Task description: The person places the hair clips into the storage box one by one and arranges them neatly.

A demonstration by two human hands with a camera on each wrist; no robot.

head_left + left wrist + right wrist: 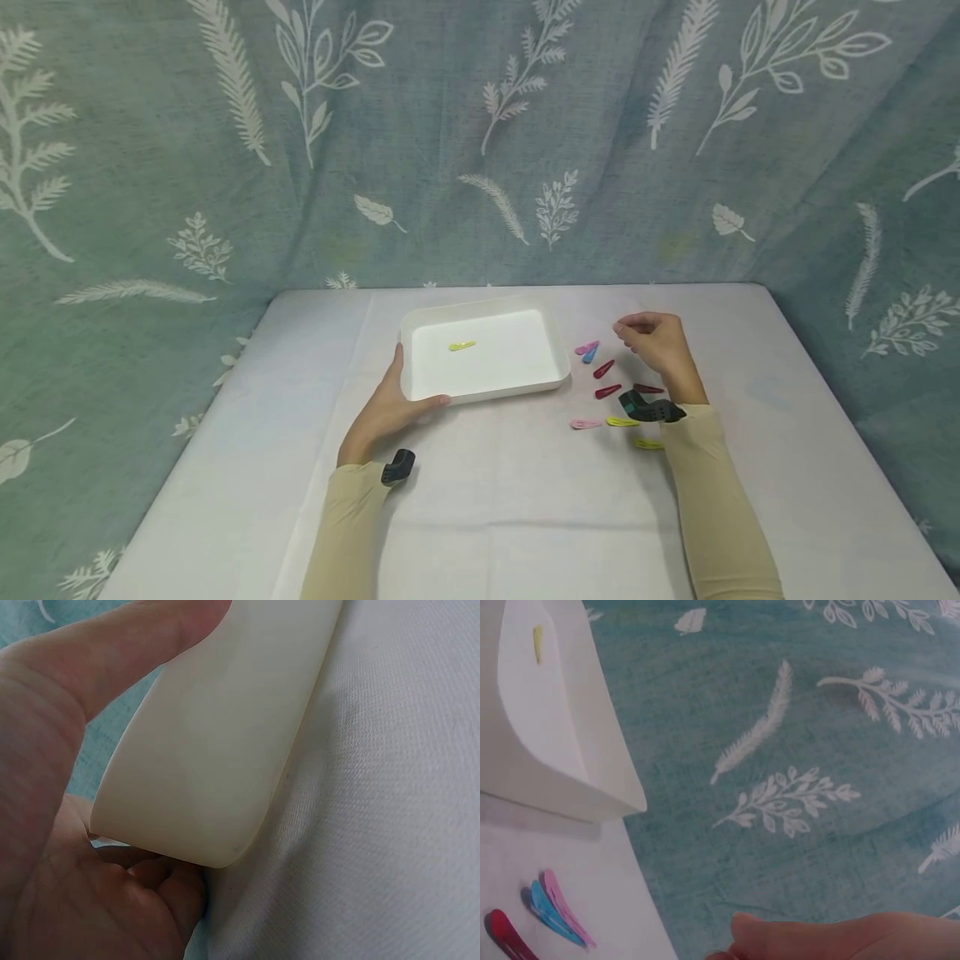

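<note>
A white tray [558, 367] stands on the table with one yellow hair clip [462, 345] inside it. My left hand [390, 406] grips the tray's near left corner [202, 765], thumb on the rim and fingers under the edge. Right of the tray lie several hair clips: pink [586, 347], blue [591, 354], dark red [603, 368] and others nearer me. My right hand [654, 340] hovers just right of the pink and blue clips [555, 907], fingers loosely curled, holding nothing that I can see.
A white cloth [487, 500] covers the table. More clips, pink [586, 424] and yellow [622, 422], lie near my right wrist. A teal leaf-print curtain [480, 142] hangs close behind and at both sides.
</note>
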